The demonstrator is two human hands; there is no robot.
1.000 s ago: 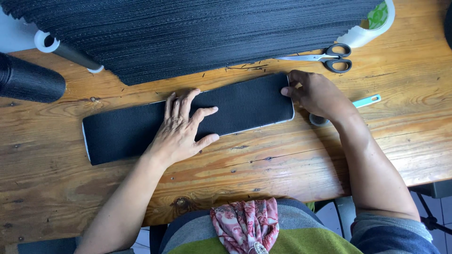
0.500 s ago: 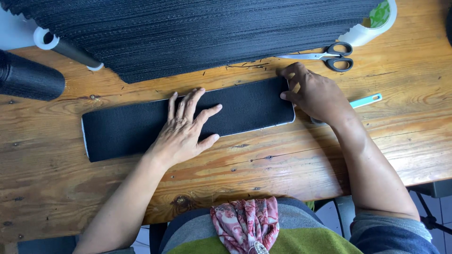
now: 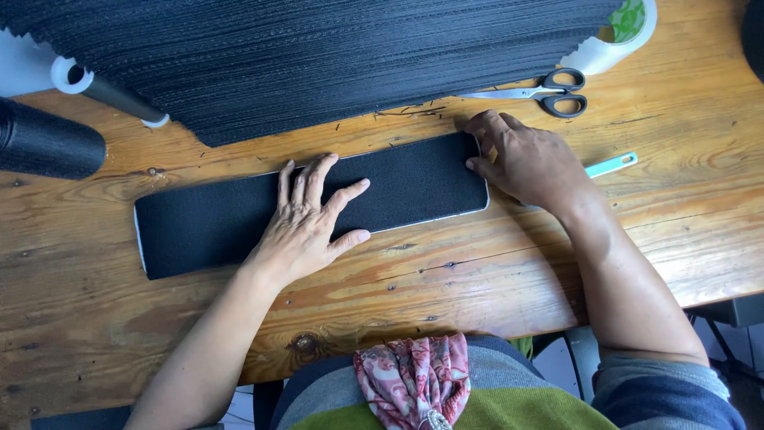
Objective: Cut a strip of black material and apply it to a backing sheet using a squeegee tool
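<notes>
A long black fabric-covered panel (image 3: 207,227) with rounded corners lies on the wooden table (image 3: 477,271). My left hand (image 3: 306,223) rests flat on its middle, fingers spread. My right hand (image 3: 525,159) sits at the panel's right end, its fingers curled against the upper right corner and edge. A thin light rim shows along the panel's edges.
A large sheet of ribbed black fabric (image 3: 318,56) covers the back of the table. Scissors (image 3: 549,91) and a white tape roll (image 3: 613,36) lie at the back right, a teal tool (image 3: 611,165) behind my right hand. A black roll (image 3: 48,143) lies at the left.
My right hand has slid from the panel's right end up toward its upper right corner. My left hand stays pressed on the panel's middle.
</notes>
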